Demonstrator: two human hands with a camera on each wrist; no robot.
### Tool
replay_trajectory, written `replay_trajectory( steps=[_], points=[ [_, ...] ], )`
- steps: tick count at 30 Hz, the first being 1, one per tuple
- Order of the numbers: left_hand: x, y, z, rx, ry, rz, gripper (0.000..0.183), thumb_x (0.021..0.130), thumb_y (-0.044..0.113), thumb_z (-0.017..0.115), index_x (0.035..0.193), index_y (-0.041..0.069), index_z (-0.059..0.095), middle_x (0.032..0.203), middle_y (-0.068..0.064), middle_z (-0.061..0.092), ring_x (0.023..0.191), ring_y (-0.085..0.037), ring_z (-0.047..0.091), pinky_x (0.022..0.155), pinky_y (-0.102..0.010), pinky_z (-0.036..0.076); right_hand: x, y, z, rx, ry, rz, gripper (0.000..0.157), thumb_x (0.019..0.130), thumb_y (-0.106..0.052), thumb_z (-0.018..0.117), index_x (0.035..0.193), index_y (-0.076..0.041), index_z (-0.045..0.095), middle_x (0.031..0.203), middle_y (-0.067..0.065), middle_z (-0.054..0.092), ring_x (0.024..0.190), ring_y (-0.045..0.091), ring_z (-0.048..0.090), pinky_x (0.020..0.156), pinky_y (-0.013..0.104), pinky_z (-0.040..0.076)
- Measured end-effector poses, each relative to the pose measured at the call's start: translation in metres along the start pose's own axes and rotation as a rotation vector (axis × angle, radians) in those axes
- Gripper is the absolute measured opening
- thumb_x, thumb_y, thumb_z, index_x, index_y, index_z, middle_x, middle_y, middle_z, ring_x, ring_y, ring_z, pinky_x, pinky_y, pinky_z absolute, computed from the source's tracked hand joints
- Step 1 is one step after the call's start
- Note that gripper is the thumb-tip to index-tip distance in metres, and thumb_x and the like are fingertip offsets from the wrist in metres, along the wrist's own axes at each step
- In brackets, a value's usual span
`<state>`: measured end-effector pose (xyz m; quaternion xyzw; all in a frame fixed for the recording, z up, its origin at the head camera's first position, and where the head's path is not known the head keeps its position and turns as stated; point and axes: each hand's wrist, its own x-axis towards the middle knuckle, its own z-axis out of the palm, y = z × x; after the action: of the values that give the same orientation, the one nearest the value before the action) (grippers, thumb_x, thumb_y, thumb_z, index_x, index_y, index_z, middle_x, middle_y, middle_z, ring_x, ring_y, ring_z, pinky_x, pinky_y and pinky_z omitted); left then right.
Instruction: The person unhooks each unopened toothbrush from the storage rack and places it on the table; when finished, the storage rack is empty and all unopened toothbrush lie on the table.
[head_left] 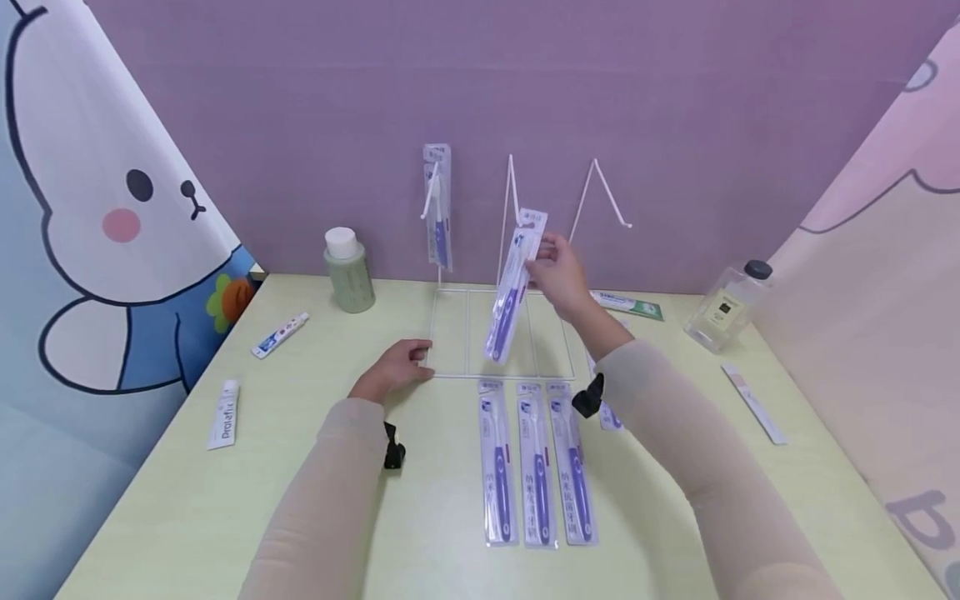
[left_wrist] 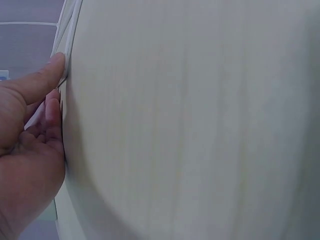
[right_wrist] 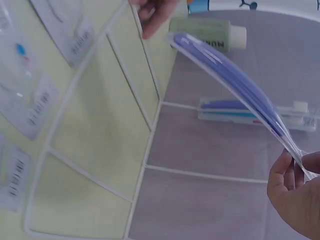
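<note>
My right hand (head_left: 557, 275) pinches a packaged purple toothbrush (head_left: 513, 287) by the edge of its upper part. The pack hangs tilted in front of the white wire rack (head_left: 501, 377), its top overlapping the tip of the middle hook in the head view. In the right wrist view, the toothbrush pack (right_wrist: 230, 80) slants away from the fingers. At the rack's left front corner, my left hand (head_left: 396, 367) grips the wire between thumb and fingers, close to the tabletop. Another packaged toothbrush (head_left: 438, 208) hangs on the left hook. The right hook (head_left: 611, 192) carries nothing.
Three toothbrush packs (head_left: 536, 467) lie before the rack, another partly under my right sleeve. A green bottle (head_left: 351, 275) and toothpaste tubes (head_left: 280, 335) stand or lie left. To the right are a green-white box (head_left: 630, 305), a clear bottle (head_left: 723, 310) and a slim packet (head_left: 753, 404).
</note>
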<state>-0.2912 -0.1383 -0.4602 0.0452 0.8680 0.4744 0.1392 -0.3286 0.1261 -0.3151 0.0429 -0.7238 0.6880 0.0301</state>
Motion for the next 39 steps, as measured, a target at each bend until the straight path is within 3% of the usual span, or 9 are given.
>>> replay_trajectory(
  steps=[8,13,23,27,35,39],
  points=[
    [0.001,-0.006,0.003,-0.017,-0.008,0.002,0.059,0.08,0.004,0.066,0.133,0.003,0.041,0.124,-0.016,0.047,0.116,-0.028,0.041,0.1,-0.037,0.031,-0.037,0.038,0.008,-0.001,-0.126,0.138,0.06,0.083,0.013,0.052,0.136,-0.004,0.028,0.108,0.022,0.05,0.083,0.03,0.057,0.069,0.038,0.053],
    [0.002,-0.003,0.004,-0.021,-0.016,-0.002,0.059,0.08,0.005,0.067,0.133,0.004,0.042,0.124,-0.014,0.047,0.116,-0.026,0.04,0.1,-0.036,0.03,-0.063,0.059,0.02,-0.028,-0.192,0.208,0.07,0.081,0.014,0.053,0.139,-0.011,0.022,0.107,0.021,0.048,0.08,0.028,0.057,0.067,0.039,0.053],
    [0.004,0.001,0.001,-0.008,-0.013,-0.013,0.06,0.079,0.005,0.067,0.134,0.005,0.041,0.124,-0.014,0.047,0.116,-0.027,0.041,0.099,-0.036,0.031,-0.099,0.093,0.052,-0.184,-0.371,0.334,0.073,0.082,0.009,0.056,0.142,-0.009,0.016,0.104,0.018,0.049,0.072,0.026,0.057,0.065,0.036,0.053],
    [0.003,0.001,0.001,-0.002,-0.004,-0.022,0.061,0.079,0.007,0.068,0.134,0.007,0.042,0.124,-0.013,0.047,0.116,-0.027,0.041,0.1,-0.037,0.031,-0.105,0.101,0.062,-0.27,-0.427,0.337,0.077,0.079,0.01,0.059,0.141,-0.002,0.016,0.092,0.016,0.053,0.066,0.024,0.057,0.062,0.034,0.054],
    [0.002,0.001,-0.002,0.01,0.0,-0.023,0.06,0.079,0.006,0.067,0.134,0.005,0.042,0.124,-0.015,0.047,0.115,-0.028,0.042,0.099,-0.038,0.032,-0.112,0.099,0.075,-0.556,-0.525,0.298,0.08,0.074,0.003,0.068,0.139,0.004,0.021,0.073,0.007,0.06,0.058,0.022,0.061,0.062,0.028,0.051],
    [0.002,0.001,-0.003,0.014,0.002,-0.011,0.059,0.079,0.006,0.068,0.133,0.005,0.042,0.124,-0.016,0.048,0.115,-0.028,0.042,0.098,-0.037,0.032,-0.113,0.098,0.078,-0.684,-0.553,0.274,0.07,0.073,0.0,0.069,0.131,0.006,0.031,0.067,0.007,0.061,0.055,0.019,0.061,0.061,0.027,0.049]
  ],
)
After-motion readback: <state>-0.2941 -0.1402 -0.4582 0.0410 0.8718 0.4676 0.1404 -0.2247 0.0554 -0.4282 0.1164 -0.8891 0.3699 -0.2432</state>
